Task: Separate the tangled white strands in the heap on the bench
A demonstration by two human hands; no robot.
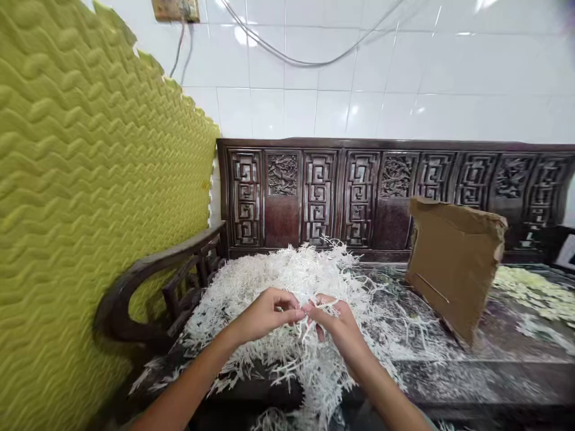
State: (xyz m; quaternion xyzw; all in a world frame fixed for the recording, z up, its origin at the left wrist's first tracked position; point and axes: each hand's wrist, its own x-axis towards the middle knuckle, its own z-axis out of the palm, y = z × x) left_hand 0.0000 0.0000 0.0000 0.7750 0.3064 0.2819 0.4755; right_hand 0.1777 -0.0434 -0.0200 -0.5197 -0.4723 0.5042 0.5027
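Note:
A large heap of white branching sprigs (265, 275) covers the left part of a dark wooden bench seat and hangs over its front edge. Over the middle of the heap my two hands meet, fingertips nearly touching. My left hand (279, 310) pinches a white sprig between thumb and fingers. My right hand (331, 314) grips the white sprig from the other side, its thin branches sticking out around the fingers. The exact shape of the piece between the fingertips blends into the white heap behind it.
The carved dark bench back (282, 221) runs behind the heap, with a curved armrest (112, 308) at left. A yellow foam mat (90, 179) stands at the far left. A brown cardboard piece (453, 263) stands upright at right, before pale yellow pieces (534, 293).

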